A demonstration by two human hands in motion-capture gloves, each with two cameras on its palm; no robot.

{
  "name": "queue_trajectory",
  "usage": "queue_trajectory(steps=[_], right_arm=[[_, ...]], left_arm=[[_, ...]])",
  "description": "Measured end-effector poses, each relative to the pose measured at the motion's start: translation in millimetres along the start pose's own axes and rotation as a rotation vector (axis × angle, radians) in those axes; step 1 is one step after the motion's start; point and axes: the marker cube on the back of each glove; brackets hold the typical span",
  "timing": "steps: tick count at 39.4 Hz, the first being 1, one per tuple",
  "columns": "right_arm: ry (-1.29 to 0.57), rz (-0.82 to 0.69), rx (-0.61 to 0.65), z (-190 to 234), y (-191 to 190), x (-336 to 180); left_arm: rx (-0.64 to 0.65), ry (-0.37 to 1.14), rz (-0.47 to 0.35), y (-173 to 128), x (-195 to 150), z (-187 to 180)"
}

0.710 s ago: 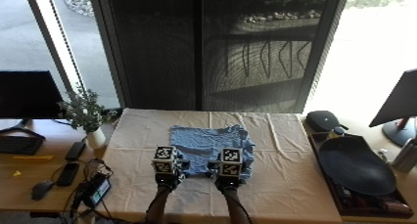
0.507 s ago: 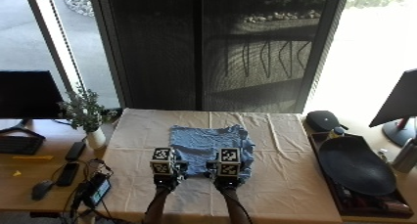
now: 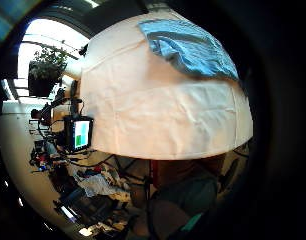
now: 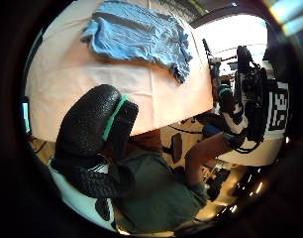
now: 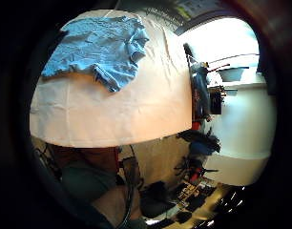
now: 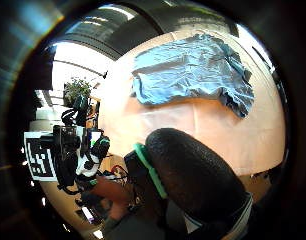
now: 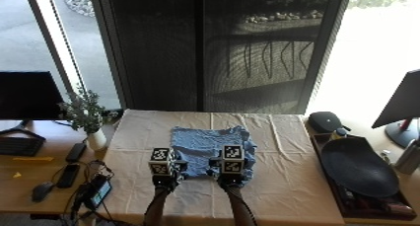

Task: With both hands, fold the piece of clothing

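- The blue garment lies spread and a little rumpled in the middle of the table, on the cream cloth, with its near hem toward the person and one near corner bunched.
- Both hands sit at that near hem in the outside view — the left hand at its left corner, the right hand at its right.
- All four palm views show the garment lying free on the table with no cloth against either palm, so I judge nothing is held yet. A gloved thumb shows by the left palm and another by the right. Whether the fingers are curled or straight I cannot tell.
- To do this step well, smooth the bunched corner first. Then take both near corners evenly and carry the hem straight away, so the fold line runs square across.
- Against the earlier frames little differs — the garment lies as it did, the left hand is much where it was, and the right hand sits slightly nearer the left.
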Motion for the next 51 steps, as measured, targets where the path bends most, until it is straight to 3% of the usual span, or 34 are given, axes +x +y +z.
queue_trajectory(steps=[10,17,24,28,31,33,36,39,44,47,51], right_arm=[[0.05,0.011,-0.028,0.6,-9.1,16.9],[0.057,0.062,-0.067,16.8,-33.3,49.1],[0.023,0.123,-0.101,61.4,-69.3,82.3],[0.002,0.119,-0.129,84.8,-78.5,88.6],[-0.102,0.008,-0.112,85.3,-73.7,76.6],[-0.166,-0.067,-0.092,87.0,-73.7,68.5],[-0.13,-0.052,-0.146,103.5,-76.1,71.3],[-0.107,-0.072,-0.205,118.6,-77.1,71.0],[-0.264,-0.271,-0.16,131.0,-84.5,48.2],[-0.202,-0.188,-0.121,134.5,-86.2,54.3],[-0.042,-0.029,0.023,131.6,-91.0,66.1]], left_arm=[[-0.041,-0.018,0.01,0.9,3.3,-4.8],[-0.102,-0.051,0.013,-37.4,1.5,29.8],[-0.178,-0.06,0.008,-72.9,13.3,71.8],[-0.104,-0.139,0.009,-90.8,15.4,84.7],[-0.009,-0.181,0.053,-99.8,21.8,85.1],[-0.075,-0.189,0.073,-95.3,25.7,91.2],[-0.254,-0.206,0.067,-80.3,27.7,101.8],[-0.304,-0.21,0.069,-78.5,26.8,111.0],[-0.181,-0.214,0.069,-90.0,19.0,117.9],[-0.077,-0.225,0.054,-90.6,13.9,117.0],[0.169,-0.312,0.022,-103.9,1.6,114.4]])
